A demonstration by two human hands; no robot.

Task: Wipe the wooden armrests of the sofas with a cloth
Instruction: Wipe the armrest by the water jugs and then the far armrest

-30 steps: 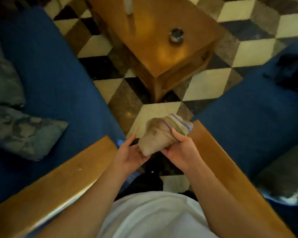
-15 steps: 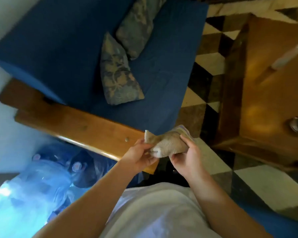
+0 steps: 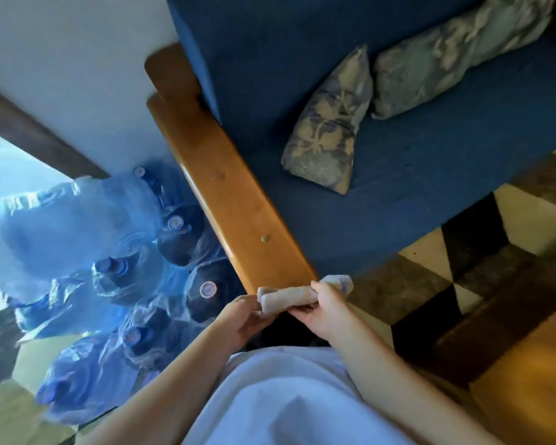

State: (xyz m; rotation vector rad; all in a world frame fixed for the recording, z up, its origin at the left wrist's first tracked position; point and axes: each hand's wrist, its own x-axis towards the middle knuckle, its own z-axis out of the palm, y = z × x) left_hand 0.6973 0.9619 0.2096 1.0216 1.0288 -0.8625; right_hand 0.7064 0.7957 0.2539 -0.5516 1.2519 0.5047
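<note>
Checkered floor tiles and a blue sofa [image 3: 398, 220] frame your target: the wooden armrest [image 3: 235, 203] runs away from you, up and to the left, its near end just beyond the cloth [image 3: 296, 298]. You hold that rolled cloth crosswise to the armrest, left hand [image 3: 243, 319] pinching one end, right hand [image 3: 326, 311] with fingers curled around the other. Both sit equally near, so the stroke should run forward along the wood.

text: none legible | bottle caps [image 3: 208, 289]: printed marks blurred (too small to read)
</note>
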